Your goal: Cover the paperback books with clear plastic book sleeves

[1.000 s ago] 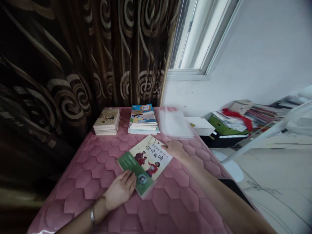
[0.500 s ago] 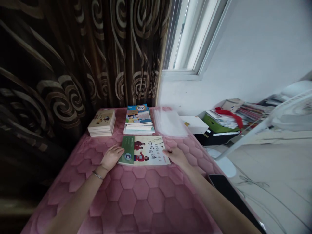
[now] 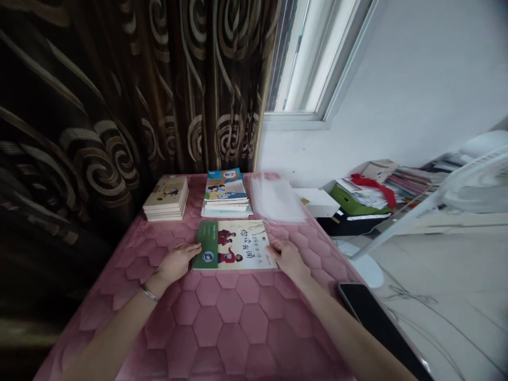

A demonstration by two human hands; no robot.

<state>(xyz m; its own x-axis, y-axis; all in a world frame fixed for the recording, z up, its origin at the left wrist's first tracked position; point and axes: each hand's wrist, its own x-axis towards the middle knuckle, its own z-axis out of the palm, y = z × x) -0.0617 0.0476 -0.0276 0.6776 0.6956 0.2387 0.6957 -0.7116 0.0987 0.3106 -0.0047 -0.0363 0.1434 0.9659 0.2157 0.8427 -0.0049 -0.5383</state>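
Note:
A book (image 3: 238, 248) with a green band and two drawn figures in red on its cover lies flat on the pink table cover, its lettering turned sideways. My left hand (image 3: 178, 259) has its closed fingers at the book's left edge. At the right edge my right hand (image 3: 289, 259) grips with thumb and fingers, the fingertips over the cover's margin. Just behind the book is a stack of textbooks (image 3: 226, 191) with a blue cover on top. Farther left stands a neat stack of tan books (image 3: 166, 197).
Clear plastic sheets (image 3: 278, 201) lie right of the textbooks. A dark phone or tablet (image 3: 377, 323) rests on the table's right edge (image 3: 329, 254). Beyond are a white box (image 3: 317, 202), a bin of papers (image 3: 353, 209) and a white fan (image 3: 420, 206). A patterned curtain (image 3: 159, 106) hangs behind.
My left hand has shifted slightly down and left along the book's edge. My right hand has settled a little farther round the right edge. The book has barely moved.

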